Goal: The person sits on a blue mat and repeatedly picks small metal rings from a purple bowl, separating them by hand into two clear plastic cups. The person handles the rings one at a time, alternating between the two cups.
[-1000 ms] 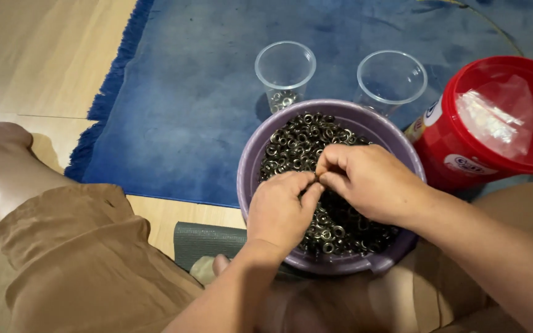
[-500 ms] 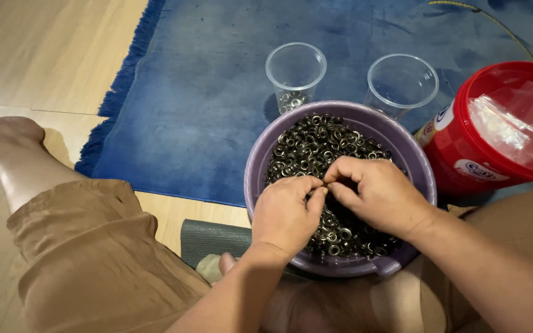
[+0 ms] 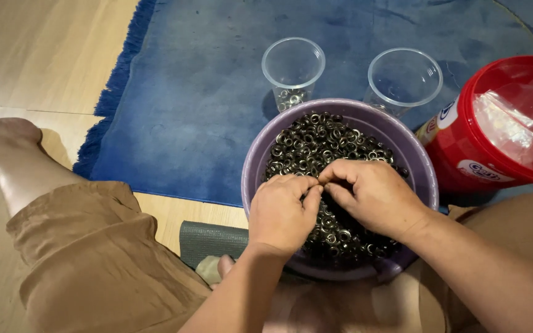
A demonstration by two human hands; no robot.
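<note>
Left hand [image 3: 283, 211] and right hand [image 3: 370, 194] meet over purple bowl [image 3: 255, 161] of metal rings [image 3: 306, 145], fingertips pinched on rings. Bowl at blue rug [image 3: 205, 92] near edge; 2 clear cups [image 3: 293, 66] behind, red bucket [image 3: 482, 154] right.

A blue rug [image 3: 217, 92] with a fringed edge covers the upper middle of the frame, over a pale wooden floor [image 3: 38, 55] at upper left. Two clear plastic cups [image 3: 293, 65] [image 3: 404, 77] stand on the rug near the top; the left one holds a few small metal rings. A red bucket [image 3: 495, 129] at right holds a clear plastic bag [image 3: 516, 117]. A grey-green mat [image 3: 208, 240] lies at lower centre.
</note>
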